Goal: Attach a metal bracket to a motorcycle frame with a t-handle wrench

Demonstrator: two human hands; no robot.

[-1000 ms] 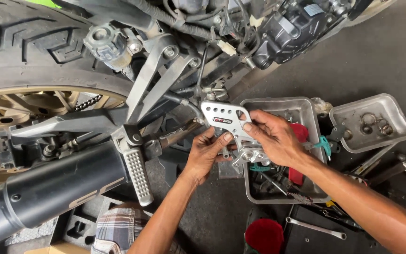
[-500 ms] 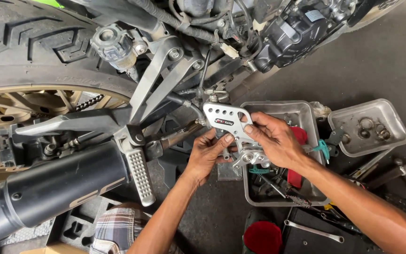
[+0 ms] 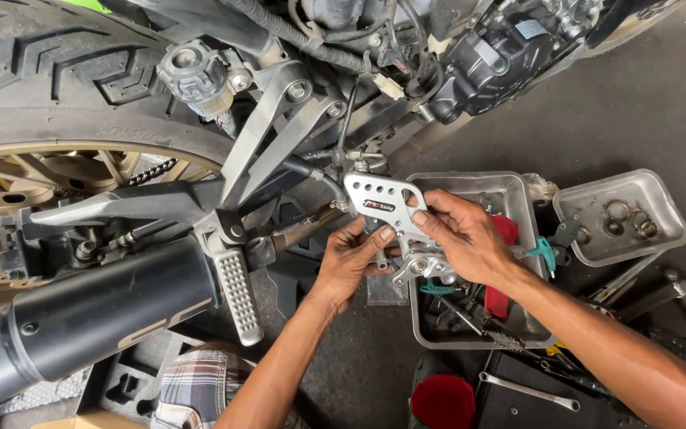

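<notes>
A silver perforated footrest bracket plate (image 3: 379, 200) with a small red and black sticker is held up beside the motorcycle's frame. My left hand (image 3: 351, 258) grips its lower edge from below, thumb on the plate. From the right, my right hand (image 3: 462, 234) pinches the plate's right edge, fingers wrapped over the silver foot-peg mount hanging beneath it. The plate sits just right of the silver frame arms (image 3: 267, 131) and a spring and lever behind it.
A black exhaust muffler (image 3: 89, 314) lies at lower left, a ribbed silver foot peg (image 3: 240, 294) beside it. The rear tyre (image 3: 49, 71) fills the upper left. Two metal trays (image 3: 510, 191) (image 3: 660, 199) hold tools and small rings. A red cap (image 3: 442, 401) and a wrench (image 3: 529, 391) lie below.
Both hands and the plate have stayed almost in place beside the frame. The view shifted slightly; my fingers adjusted a little on the plate's edge.
</notes>
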